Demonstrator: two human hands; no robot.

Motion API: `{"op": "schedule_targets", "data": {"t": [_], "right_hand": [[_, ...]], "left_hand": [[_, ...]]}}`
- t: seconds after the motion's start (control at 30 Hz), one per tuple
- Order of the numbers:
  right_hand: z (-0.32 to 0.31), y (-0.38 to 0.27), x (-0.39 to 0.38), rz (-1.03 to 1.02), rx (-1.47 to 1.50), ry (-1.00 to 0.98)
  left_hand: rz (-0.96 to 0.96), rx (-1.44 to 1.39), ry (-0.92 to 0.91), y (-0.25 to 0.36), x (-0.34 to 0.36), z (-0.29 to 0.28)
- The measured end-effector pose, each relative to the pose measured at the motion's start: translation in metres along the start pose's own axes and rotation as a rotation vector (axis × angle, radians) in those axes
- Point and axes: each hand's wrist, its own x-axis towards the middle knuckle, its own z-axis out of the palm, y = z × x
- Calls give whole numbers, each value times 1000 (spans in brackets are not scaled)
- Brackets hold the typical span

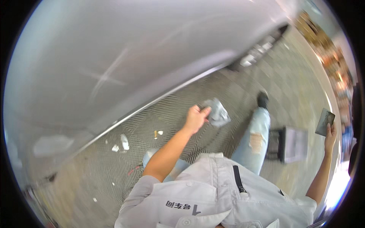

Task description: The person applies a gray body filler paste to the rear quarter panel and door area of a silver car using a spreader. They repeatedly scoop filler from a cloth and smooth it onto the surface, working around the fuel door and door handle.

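My left hand [196, 118] is raised in front of me, its fingers pinching a crumpled grey cloth [217, 111]. It hangs just below the lower edge of a large silver-white car body panel [125, 57] that fills the upper left. My right hand [330, 133] is stretched out far to the right and grips a flat dark rectangular pad [324, 121] by its lower end. My grey work shirt, light ripped jeans and a dark shoe [262, 99] show below.
The floor is a grey ribbed grating [114, 167] with bits of white paper litter [124, 142] and small scraps on it. A black and grey box-like stool or case [288, 144] stands on the floor at right. Blurred shelves sit at the far upper right.
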Motion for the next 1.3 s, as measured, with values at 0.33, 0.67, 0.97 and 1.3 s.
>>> {"op": "schedule_targets", "data": {"t": [0.33, 0.67, 0.97, 1.3], "right_hand": [[95, -87, 44, 30, 60, -144], [510, -67, -92, 951, 1305, -52], [631, -90, -176, 1239, 1234, -333], [617, -150, -222, 1063, 1787, -985]], "left_hand": [[-37, -279, -36, 1, -15, 40], [-32, -27, 339, 11, -103, -17], [87, 127, 876, -34, -183, 38], [235, -40, 767, -49, -196, 4]]}}
